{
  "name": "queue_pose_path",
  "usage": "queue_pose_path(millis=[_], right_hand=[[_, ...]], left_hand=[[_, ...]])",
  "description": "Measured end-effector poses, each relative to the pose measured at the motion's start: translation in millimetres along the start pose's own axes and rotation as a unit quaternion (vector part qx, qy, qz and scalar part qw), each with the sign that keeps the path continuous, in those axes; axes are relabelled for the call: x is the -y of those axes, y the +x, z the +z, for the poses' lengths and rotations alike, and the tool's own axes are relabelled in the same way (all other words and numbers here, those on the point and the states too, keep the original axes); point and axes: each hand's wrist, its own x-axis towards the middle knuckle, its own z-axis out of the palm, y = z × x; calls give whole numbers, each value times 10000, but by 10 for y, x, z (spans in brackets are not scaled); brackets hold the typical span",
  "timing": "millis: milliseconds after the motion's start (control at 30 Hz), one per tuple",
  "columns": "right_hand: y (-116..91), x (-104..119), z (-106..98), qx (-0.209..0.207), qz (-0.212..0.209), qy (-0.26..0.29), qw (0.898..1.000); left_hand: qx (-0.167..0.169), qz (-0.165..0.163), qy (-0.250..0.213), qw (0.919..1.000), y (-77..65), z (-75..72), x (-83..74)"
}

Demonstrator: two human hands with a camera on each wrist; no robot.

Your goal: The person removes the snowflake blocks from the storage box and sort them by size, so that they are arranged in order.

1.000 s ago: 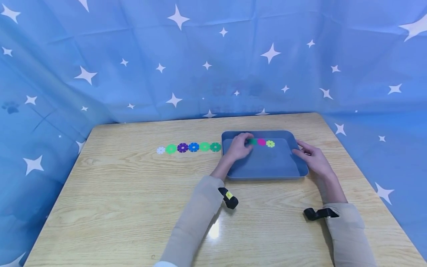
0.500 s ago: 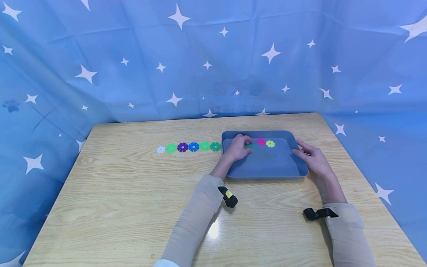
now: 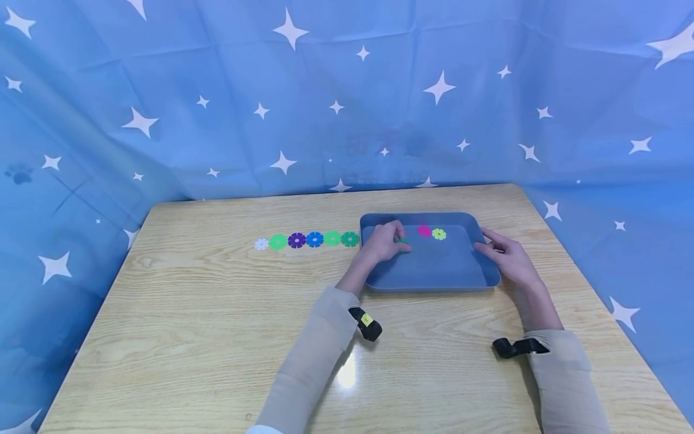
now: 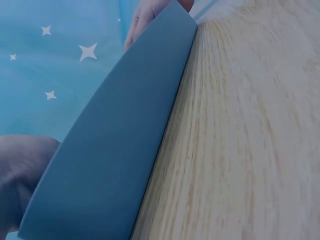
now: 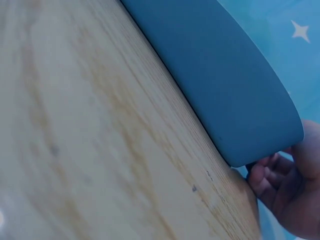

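My left hand [image 3: 384, 241] reaches over the left side of a blue-grey tray [image 3: 434, 265] and pinches a green notched plastic disc [image 3: 402, 240], mostly covered by the fingers. A pink disc [image 3: 425, 231] and a yellow-green flower-shaped disc [image 3: 439, 234] lie in the tray to the right of it. At the tray's right wall, my right hand [image 3: 512, 259] grips the rim, thumb inside. In the right wrist view its fingers [image 5: 265, 182] curl outside the tray's corner. The tray wall [image 4: 115, 120] hides the disc in the left wrist view.
A row of discs runs left from the tray: dark green [image 3: 350, 239], light green [image 3: 333, 239], blue [image 3: 315, 239], purple [image 3: 296, 240], another light green [image 3: 278, 242] and white [image 3: 261, 243]. The wooden table [image 3: 190, 313] ends at a starry blue curtain [image 3: 244, 78].
My left hand has drawn the green disc leftward inside the tray, away from the pink one, and its fingers now cover most of it. My right hand has stayed on the tray rim.
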Motion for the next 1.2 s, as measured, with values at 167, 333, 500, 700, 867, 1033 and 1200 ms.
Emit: queue_pose_path(millis=[167,333,500,700,867,1033,1200], right_hand=[[-6,1,0,18,-4,13,10000],[-4,15,3,31,5,14,10000],[-30,89,-8,89,35,40,9999],[-14,44,-2,90,64,-25,9999],[-11,31,3,90,74,29,9999],[-1,12,10,99,55,112,9999],[4,-8,15,53,10,108,9999]], left_hand=[[40,271,-305,9992,-80,-69,-17],[-184,528,-799,9952,-182,-179,-15],[-314,556,-1464,9872,-299,-315,30],[-581,446,-1901,9790,-456,-496,99],[-878,355,-2137,9723,-565,-654,220],[-1105,234,-2188,9692,-674,-822,366],[-1288,129,-2172,9675,-774,-962,524]])
